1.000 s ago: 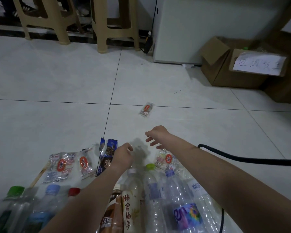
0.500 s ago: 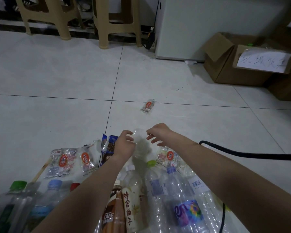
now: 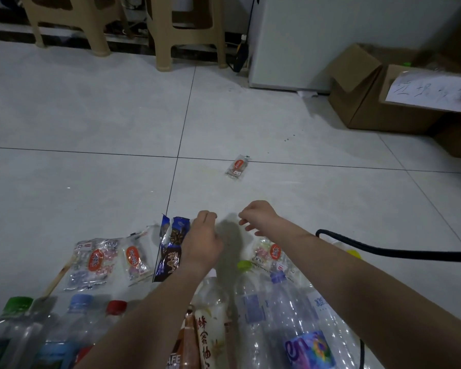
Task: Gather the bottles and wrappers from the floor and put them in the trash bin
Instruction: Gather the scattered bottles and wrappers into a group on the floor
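1. **Hands.** Your left hand [image 3: 204, 243] hovers low over the tile floor [image 3: 91, 115], fingers curled in and thumb against forefinger. Whether it pinches anything cannot be told. Your right hand [image 3: 258, 215], just beside it, hangs loosely curled and has nothing visible in it.
2. **Task items.** The blue-and-brown snack wrapper [image 3: 171, 249] lies against the left hand's outer side, with the orange-label wrappers [image 3: 95, 262] farther out that way. A clear wrapper [image 3: 270, 253] lies beneath the right wrist. The bottles [image 3: 253, 310] lie packed side by side behind both wrists, toward you. The lone wrapper [image 3: 237, 166] lies well ahead of your fingertips.
3. **Risk, bottles.** They are round and touch one another, so a forearm drawn back across them would probably set several rolling.
4. **Risk, wrappers.** Thin film on smooth tile will likely slide rather than lift. Pinch an edge from above.
5. **Risk, cable.** The black cable [image 3: 383, 253] runs just outside your right forearm, and an outward swing toward the bin could snag it.
6. **Open room.** Bare tile extends ahead of both hands to the lone wrapper, and beyond the left hand.
7. **Edges.** The cardboard box [image 3: 370, 107], paper-labelled and presumably the bin, stands far ahead of the right hand. Its raised flaps could deflect a toss. The beige stools [image 3: 186, 30] and white cabinet [image 3: 330, 35] bound the far side.
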